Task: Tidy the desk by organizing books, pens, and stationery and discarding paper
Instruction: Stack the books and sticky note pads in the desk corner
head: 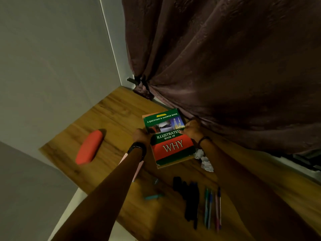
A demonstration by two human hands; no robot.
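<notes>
Head view: right hand (192, 129) has its fingers wrapped over the right edge of the green-and-red glossy book (171, 138) ("Illustrated Book of Why"), thumb on the cover. Left hand (141, 134) clamps the left edge. Its fingertips are hidden behind the knuckles, so I read that grip from the pose. Both hands are grasping the book.

The book sits at the back of the brown wood-grain desk (112, 115), close to the dark maroon curtain (225, 66). It's on top of a tan-edged second book (175, 164), which only shows at the top-left corner and along the near edge. Can't tell if the top one is fully down or being squared up.

Outward:
- crumpled white paper ball (205, 161), just beside the book's near right corner
- pink flat strip (138, 171), maybe a ruler, mostly under the left forearm
- red oblong pencil case (89, 147), well apart to the left, blurred
- black markers (188, 197) bunched near the front edge
- green and blue pens (208, 206), then pink and purple pens (218, 209), roughly parallel
- small teal piece (152, 197), loose, left of the markers

Progress, my read: early. Book stack is about sorted. Left to do: pens and markers into the case, strip and teal bit put away, paper binned. No bin in view.
</notes>
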